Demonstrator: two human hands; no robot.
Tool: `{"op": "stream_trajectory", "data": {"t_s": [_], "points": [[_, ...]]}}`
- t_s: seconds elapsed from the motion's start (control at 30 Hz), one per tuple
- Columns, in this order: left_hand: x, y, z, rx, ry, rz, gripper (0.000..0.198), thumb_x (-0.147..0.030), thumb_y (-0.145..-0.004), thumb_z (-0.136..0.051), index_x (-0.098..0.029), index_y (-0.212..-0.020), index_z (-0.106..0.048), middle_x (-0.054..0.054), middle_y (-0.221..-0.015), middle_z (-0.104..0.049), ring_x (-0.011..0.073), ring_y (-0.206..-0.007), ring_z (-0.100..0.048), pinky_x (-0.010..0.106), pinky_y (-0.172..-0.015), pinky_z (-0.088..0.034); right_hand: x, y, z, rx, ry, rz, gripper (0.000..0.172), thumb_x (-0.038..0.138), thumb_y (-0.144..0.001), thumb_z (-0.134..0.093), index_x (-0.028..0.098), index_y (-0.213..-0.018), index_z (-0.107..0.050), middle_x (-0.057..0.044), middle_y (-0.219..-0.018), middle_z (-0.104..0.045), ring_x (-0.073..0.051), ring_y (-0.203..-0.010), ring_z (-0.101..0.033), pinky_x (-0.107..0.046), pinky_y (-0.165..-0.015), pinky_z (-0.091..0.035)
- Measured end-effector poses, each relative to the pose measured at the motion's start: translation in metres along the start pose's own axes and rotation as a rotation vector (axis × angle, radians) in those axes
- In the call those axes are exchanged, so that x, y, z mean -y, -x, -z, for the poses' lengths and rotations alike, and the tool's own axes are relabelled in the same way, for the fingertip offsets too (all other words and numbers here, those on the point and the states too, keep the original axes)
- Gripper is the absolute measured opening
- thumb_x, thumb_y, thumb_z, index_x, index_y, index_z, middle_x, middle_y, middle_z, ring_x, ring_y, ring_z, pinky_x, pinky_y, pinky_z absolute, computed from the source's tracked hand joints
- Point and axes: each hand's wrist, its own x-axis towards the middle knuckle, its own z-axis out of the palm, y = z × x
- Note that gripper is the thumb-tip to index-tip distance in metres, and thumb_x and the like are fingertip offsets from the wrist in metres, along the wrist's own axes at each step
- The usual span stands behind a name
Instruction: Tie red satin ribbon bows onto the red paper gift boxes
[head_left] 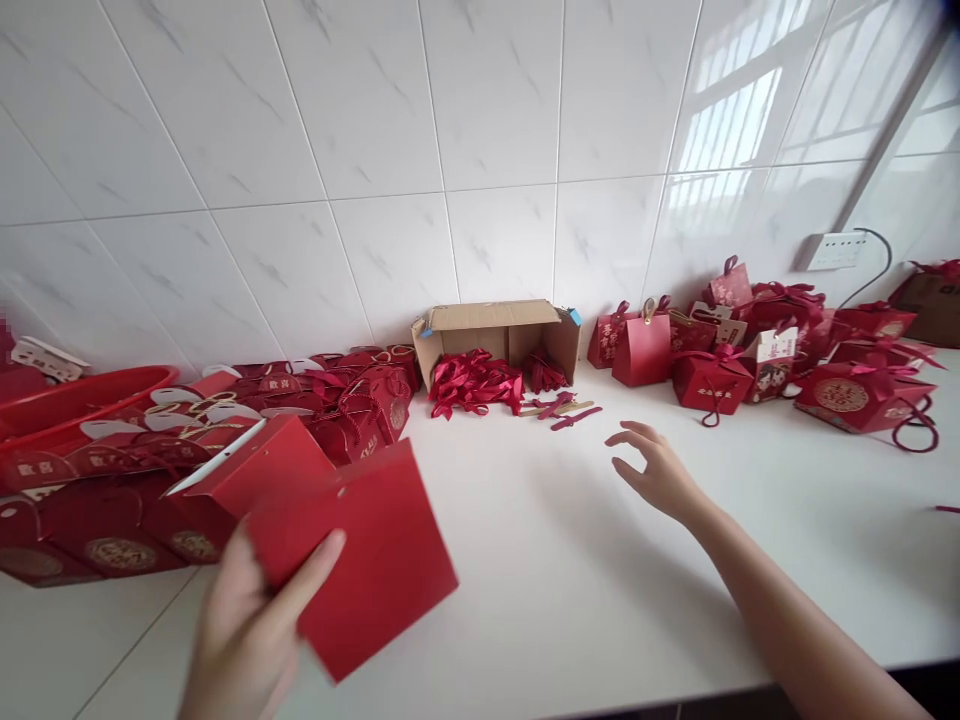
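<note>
My left hand (251,625) is closed on a flat, unfolded red paper gift box (352,545) and holds it up over the near left of the white counter (570,580), thumb on its front face. My right hand (656,470) hovers open above the counter, fingers spread and pointing left toward loose red ribbons (574,415). It touches nothing.
A pile of flat red gift boxes (187,450) lies at the left beside a red tray (67,400). An open cardboard box (499,335) spilling red ribbons (472,382) sits against the tiled wall. Assembled red boxes (712,380) crowd the back right, near a wall socket (836,250).
</note>
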Motion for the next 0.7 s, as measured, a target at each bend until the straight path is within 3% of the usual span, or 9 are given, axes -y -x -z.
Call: {"op": "stream_trajectory", "data": {"t_s": [0.13,0.27,0.47,0.6,0.7], "points": [[0.006,-0.042,-0.054,0.217,0.171,0.086,0.045,-0.033,-0.064,-0.078,-0.025,-0.106,-0.061,0.003,-0.103,-0.069,0.0219,-0.094,-0.065,0.027,-0.073,-0.056,0.002,0.000,-0.003,0.062,-0.026,-0.015,0.022,0.027,-0.079,-0.050,0.025,-0.098,-0.061,-0.010,-0.134,-0.044,-0.030,-0.115,-0.048,-0.043,-0.081,-0.047],[0.021,-0.071,-0.083,0.284,0.172,0.078,0.038,-0.039,-0.069,-0.073,-0.019,-0.099,-0.064,0.006,-0.101,-0.069,0.0217,-0.092,-0.064,0.027,-0.073,-0.053,-0.002,-0.001,-0.002,0.058,-0.023,-0.055,0.021,0.025,-0.079,-0.050,0.024,-0.097,-0.062,-0.010,-0.131,-0.046,-0.030,-0.116,-0.048,-0.043,-0.085,-0.045],[0.035,-0.086,-0.097,0.354,0.119,-0.012,0.034,-0.043,-0.074,-0.068,-0.020,-0.098,-0.061,0.002,-0.094,-0.069,0.0233,-0.091,-0.064,0.031,-0.077,-0.052,-0.004,-0.016,-0.015,0.070,-0.006,-0.053,0.021,0.022,-0.079,-0.051,0.023,-0.097,-0.061,-0.009,-0.124,-0.052,-0.027,-0.111,-0.052,-0.040,-0.085,-0.046],[0.043,-0.087,-0.098,0.341,0.069,-0.063,0.033,-0.043,-0.075,-0.067,-0.021,-0.100,-0.060,0.001,-0.094,-0.066,0.0233,-0.094,-0.062,0.032,-0.081,-0.050,-0.007,-0.047,-0.037,0.089,0.022,-0.077,0.023,0.014,-0.079,-0.054,0.021,-0.100,-0.061,-0.009,-0.109,-0.059,-0.019,-0.087,-0.061,-0.032,-0.075,-0.048],[0.054,-0.085,-0.098,0.295,0.024,-0.112,0.033,-0.043,-0.075,-0.067,-0.023,-0.101,-0.058,0.002,-0.098,-0.063,0.0230,-0.099,-0.059,0.033,-0.085,-0.048,-0.011,-0.075,-0.049,0.026,0.070,-0.142,0.021,0.018,-0.086,-0.054,0.017,-0.106,-0.059,-0.009,-0.107,-0.060,-0.017,-0.086,-0.061,-0.032,-0.076,-0.050]]}}
